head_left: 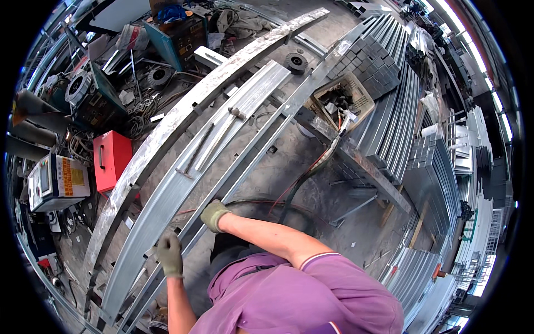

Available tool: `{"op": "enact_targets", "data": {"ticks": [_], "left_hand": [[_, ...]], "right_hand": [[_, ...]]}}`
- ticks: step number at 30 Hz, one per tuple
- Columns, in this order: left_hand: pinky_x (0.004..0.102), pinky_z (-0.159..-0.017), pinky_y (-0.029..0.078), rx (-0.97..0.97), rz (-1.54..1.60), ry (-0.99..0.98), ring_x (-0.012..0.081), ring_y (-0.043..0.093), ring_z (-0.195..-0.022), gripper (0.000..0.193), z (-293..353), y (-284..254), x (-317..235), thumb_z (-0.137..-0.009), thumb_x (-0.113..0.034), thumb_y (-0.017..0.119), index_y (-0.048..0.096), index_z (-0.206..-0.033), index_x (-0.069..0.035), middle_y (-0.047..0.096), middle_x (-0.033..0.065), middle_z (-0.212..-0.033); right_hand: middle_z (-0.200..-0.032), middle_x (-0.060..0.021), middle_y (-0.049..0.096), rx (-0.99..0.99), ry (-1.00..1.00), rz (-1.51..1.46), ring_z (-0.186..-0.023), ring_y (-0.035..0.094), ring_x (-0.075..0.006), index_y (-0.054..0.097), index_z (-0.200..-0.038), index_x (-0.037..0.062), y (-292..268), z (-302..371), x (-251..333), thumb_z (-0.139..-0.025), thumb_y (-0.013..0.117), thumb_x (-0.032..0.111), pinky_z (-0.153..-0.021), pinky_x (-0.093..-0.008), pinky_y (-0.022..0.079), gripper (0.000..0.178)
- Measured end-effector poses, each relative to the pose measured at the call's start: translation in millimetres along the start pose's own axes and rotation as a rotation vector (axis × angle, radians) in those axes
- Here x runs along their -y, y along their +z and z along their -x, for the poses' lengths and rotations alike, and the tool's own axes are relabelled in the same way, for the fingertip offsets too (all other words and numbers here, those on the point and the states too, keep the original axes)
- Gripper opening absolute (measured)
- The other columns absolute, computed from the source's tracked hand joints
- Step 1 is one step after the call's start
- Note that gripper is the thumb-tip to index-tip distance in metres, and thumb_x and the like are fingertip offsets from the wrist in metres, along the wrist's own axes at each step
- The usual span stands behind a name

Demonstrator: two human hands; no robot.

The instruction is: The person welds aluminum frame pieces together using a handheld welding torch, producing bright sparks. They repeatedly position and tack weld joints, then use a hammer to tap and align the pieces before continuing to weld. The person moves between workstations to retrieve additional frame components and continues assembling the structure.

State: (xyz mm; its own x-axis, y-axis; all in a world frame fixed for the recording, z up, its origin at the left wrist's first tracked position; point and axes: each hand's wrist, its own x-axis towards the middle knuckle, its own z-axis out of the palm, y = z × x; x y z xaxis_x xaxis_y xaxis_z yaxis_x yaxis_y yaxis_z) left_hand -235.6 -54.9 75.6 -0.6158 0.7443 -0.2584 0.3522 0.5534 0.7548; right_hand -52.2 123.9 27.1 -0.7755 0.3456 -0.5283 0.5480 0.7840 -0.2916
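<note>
grips unclear, left hand [168, 254] near, right hand [213, 216] at steel rail [236, 178], long axis slanting lower-left to upper-right

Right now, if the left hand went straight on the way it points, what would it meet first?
The left hand would probably meet the wide silvery metal beam first, though depth is unclear.
</note>
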Motion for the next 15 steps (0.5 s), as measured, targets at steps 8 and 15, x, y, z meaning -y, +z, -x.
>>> {"op": "enact_targets", "data": {"ticks": [8, 15], "left_hand": [[0.0413, -0.08, 0.06, 0.317, -0.186, 0.316, 0.029, 0.078, -0.086, 0.03, -104, 125, -141, -0.1, -0.031, 0.079, 0.077, -0.106, -0.002, 0.079, 0.017, -0.094], [0.0488, -0.101, 0.058, 0.359, -0.326, 0.394, 0.0395, 0.074, -0.115, 0.047, -131, 185, -202, -0.095, -0.039, 0.078, 0.074, -0.124, -0.002, 0.078, 0.0215, -0.12]], "right_hand": [[-0.125, -0.0056, 0.081, 0.091, 0.102, 0.014, -0.115, 0.077, -0.026, 0.084, -0.118, 0.0191, 3, 3, -40, -0.098, 0.069, 0.028, -0.09, -0.0458, 0.053, 0.027], [-0.145, -0.004, 0.074, -0.481, -0.054, -0.177, -0.132, 0.071, -0.0256, 0.075, -0.142, 0.0232, 98, -69, -60, -0.106, 0.06, 0.032, -0.106, -0.048, 0.056, 0.04]]}}
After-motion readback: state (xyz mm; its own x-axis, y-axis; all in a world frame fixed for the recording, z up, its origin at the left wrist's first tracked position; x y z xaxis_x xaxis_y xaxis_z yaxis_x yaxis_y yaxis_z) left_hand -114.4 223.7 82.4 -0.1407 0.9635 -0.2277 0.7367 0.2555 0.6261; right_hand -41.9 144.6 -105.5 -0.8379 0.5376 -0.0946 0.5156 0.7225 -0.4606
